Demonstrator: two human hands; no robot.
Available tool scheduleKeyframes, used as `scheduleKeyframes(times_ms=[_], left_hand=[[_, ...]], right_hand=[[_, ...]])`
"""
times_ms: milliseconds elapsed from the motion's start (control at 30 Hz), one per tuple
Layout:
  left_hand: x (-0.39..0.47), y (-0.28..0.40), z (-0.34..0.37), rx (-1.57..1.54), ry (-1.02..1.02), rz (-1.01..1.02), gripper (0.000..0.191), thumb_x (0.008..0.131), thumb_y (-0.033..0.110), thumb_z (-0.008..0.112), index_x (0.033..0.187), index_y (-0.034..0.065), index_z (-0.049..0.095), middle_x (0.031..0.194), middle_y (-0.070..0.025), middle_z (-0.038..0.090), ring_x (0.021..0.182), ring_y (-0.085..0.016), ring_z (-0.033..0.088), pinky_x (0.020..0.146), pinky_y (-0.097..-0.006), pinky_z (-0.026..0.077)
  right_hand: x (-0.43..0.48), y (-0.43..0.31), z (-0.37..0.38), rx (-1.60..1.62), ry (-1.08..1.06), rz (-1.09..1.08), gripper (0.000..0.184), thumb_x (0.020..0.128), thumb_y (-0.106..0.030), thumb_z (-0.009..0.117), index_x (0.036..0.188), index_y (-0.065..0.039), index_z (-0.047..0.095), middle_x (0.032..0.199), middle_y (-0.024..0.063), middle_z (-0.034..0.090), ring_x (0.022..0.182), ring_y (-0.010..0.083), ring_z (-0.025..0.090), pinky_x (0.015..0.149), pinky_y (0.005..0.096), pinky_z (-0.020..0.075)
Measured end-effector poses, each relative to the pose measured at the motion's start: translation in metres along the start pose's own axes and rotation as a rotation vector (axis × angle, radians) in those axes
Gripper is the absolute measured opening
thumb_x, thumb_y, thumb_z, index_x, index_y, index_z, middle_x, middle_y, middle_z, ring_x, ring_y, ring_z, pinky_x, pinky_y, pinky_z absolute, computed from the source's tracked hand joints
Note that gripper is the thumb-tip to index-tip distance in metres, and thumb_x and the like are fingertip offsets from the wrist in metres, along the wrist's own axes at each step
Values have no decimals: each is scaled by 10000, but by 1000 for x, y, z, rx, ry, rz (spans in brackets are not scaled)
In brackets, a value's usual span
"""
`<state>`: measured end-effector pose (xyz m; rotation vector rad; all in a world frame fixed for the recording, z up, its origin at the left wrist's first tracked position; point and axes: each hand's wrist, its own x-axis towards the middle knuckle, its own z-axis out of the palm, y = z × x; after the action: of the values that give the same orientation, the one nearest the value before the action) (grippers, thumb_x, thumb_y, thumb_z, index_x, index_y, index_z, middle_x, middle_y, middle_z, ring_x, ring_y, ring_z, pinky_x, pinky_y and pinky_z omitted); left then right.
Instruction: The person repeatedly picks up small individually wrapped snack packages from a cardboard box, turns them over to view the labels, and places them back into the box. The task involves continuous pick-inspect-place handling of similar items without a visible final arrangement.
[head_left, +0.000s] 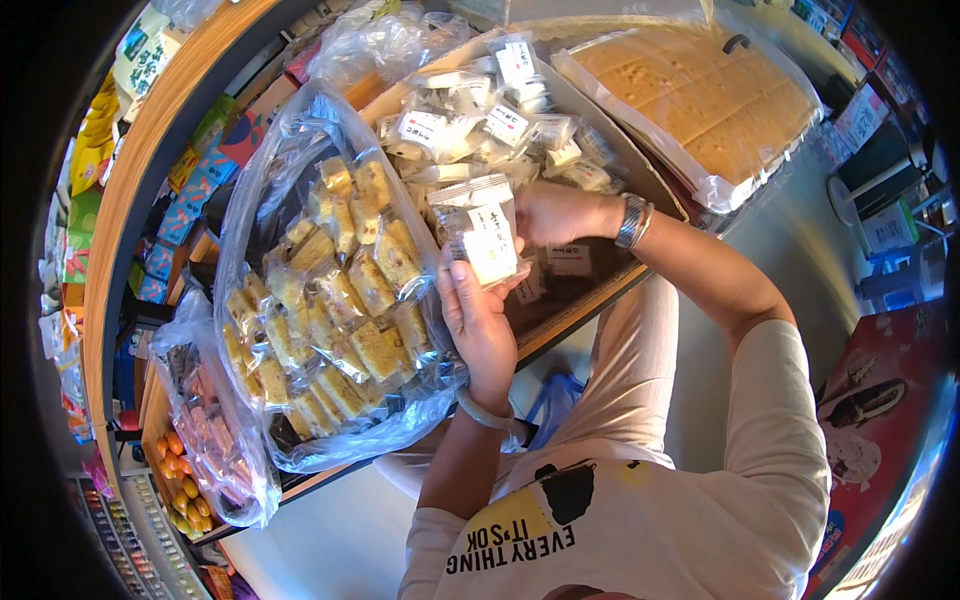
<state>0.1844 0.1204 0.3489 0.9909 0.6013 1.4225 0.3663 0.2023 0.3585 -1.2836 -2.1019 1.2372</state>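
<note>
My left hand (480, 315), with a pale bangle on its wrist, holds a clear sealed packet (491, 232) bearing a white label with writing. My right hand (559, 214) is bent beside the packet's right edge, over an open cardboard box (652, 176). Its fingers are blurred and partly hidden, so I cannot tell whether they grip anything. Small labelled packets (457, 112) are heaped in the far part of the box. A few more packets (566, 260) lie flat on its dark bottom near me.
To the left, a large clear plastic bag (247, 247) holds wrapped yellow cake slices (360, 277). Beyond it are a bag of pinkish packets (214, 431) and orange fruit (172, 454). A large slab of sponge cake (690, 90) lies at the far right. A wooden shelf edge (112, 225) curves along the left.
</note>
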Motion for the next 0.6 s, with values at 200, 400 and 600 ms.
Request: scheduleKeyframes(times_ms=[200,400,600], left_hand=[[0,0,3,1,-14,-51,426,1099,274,392,1484,91,367,1352,-154,548,1135,-271,630,868,-434,582],[3,1,2,5,7,-113,434,1088,240,437,1490,95,364,1358,-149,539,1157,-271,616,889,-432,578],[3,-7,-1,13,87,-143,459,1068,230,497,1477,62,374,1342,-139,559,1157,-255,612,929,-438,562]], right_hand=[[-5,22,48,-166,-26,-312,408,815,-103,714,1216,-101,642,1220,116,669,1143,267,634,970,358,505],[-2,34,57,-697,17,-203,371,802,-199,710,1162,-117,678,1175,114,682,1082,292,640,881,403,530],[-9,32,45,-717,42,-158,284,761,-258,768,967,-68,727,936,126,725,909,340,685,754,439,552]])
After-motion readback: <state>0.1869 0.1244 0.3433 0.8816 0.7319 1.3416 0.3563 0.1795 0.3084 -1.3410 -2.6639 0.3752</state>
